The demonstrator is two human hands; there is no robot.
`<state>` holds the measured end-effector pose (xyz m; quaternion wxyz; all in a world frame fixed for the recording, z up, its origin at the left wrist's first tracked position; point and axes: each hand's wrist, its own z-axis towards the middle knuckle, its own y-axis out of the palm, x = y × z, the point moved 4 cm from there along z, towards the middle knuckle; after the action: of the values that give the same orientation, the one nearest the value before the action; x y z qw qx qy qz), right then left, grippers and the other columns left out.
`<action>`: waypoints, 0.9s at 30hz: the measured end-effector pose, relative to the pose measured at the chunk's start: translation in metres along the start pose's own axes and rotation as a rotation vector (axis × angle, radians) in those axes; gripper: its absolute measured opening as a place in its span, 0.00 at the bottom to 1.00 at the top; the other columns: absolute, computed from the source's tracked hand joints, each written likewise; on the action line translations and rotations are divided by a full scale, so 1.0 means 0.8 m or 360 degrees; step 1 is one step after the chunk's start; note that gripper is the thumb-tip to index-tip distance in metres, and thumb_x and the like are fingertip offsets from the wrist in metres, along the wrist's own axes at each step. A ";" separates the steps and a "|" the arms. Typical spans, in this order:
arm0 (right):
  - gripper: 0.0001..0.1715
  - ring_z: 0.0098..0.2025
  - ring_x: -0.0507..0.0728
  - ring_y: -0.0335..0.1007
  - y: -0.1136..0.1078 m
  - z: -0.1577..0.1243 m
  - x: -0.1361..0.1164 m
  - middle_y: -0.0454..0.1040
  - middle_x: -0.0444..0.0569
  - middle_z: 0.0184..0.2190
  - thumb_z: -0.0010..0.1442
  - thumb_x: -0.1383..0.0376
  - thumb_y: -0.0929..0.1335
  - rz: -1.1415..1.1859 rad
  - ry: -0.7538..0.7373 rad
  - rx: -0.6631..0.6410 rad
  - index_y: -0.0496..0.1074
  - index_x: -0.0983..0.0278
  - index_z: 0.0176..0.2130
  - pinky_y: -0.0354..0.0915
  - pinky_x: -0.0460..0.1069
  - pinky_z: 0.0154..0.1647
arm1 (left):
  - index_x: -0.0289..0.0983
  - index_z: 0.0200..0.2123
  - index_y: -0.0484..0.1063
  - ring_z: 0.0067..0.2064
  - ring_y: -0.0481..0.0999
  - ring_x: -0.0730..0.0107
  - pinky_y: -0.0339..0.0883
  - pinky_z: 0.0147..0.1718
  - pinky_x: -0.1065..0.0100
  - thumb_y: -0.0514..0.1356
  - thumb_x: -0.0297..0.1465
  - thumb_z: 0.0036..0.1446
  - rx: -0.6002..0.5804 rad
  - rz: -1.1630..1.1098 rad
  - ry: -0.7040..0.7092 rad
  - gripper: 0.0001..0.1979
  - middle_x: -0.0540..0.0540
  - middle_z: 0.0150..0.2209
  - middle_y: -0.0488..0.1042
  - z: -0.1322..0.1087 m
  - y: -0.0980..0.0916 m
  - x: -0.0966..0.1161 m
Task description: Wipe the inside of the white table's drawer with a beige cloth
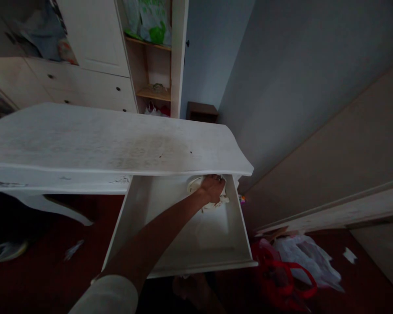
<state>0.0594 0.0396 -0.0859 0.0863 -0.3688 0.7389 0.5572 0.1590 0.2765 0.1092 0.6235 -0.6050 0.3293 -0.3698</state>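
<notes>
My left hand point(212, 188) reaches into the back right corner of a pulled-out white drawer point(186, 237). Its fingers are curled over a cream-coloured bundle point(194, 185), which has a rounded edge on the left and crumpled or strand-like parts below the hand. The hand covers most of the bundle, so its kind is unclear. Below the drawer front, in deep shade, is a dim skin-toned shape point(191, 288); whether it is my right hand or a foot I cannot tell.
The drawer belongs to a white table point(118, 139) with dark smudges on top. Behind stands a white cupboard point(98, 39) with open shelves. A grey wall point(298, 87) runs along the right. On the dark red floor lie a red bag point(278, 274) and a white plastic bag point(309, 259).
</notes>
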 end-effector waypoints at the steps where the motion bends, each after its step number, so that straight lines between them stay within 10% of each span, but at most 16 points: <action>1: 0.25 0.21 0.52 0.65 -0.002 0.000 0.001 0.75 0.49 0.24 0.42 0.46 0.74 -0.0001 0.0021 -0.0006 0.74 0.65 0.26 0.52 0.46 0.21 | 0.31 0.52 0.67 0.54 0.70 0.50 0.62 0.54 0.54 0.67 0.36 0.43 -0.0016 -0.0005 0.0003 0.32 0.33 0.51 0.74 0.002 0.000 -0.001; 17: 0.23 0.22 0.53 0.64 0.004 -0.005 -0.003 0.67 0.43 0.15 0.49 0.46 0.71 -0.0040 0.0003 0.0068 0.73 0.63 0.23 0.61 0.50 0.30 | 0.35 0.53 0.66 0.55 0.71 0.51 0.65 0.53 0.58 0.67 0.36 0.43 -0.0245 -0.0151 0.0188 0.32 0.36 0.52 0.74 -0.005 -0.013 -0.018; 27: 0.24 0.19 0.52 0.61 0.023 -0.009 -0.021 0.65 0.43 0.12 0.47 0.45 0.72 -0.0078 -0.0077 0.0115 0.73 0.64 0.22 0.59 0.52 0.29 | 0.42 0.46 0.71 0.50 0.73 0.54 0.63 0.50 0.57 0.67 0.36 0.43 -0.0155 -0.0167 0.0752 0.23 0.43 0.43 0.78 -0.074 0.008 0.040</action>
<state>0.0615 0.0426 -0.0605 0.1311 -0.3699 0.7470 0.5367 0.1248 0.2183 0.1007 0.4793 -0.5472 0.4516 -0.5165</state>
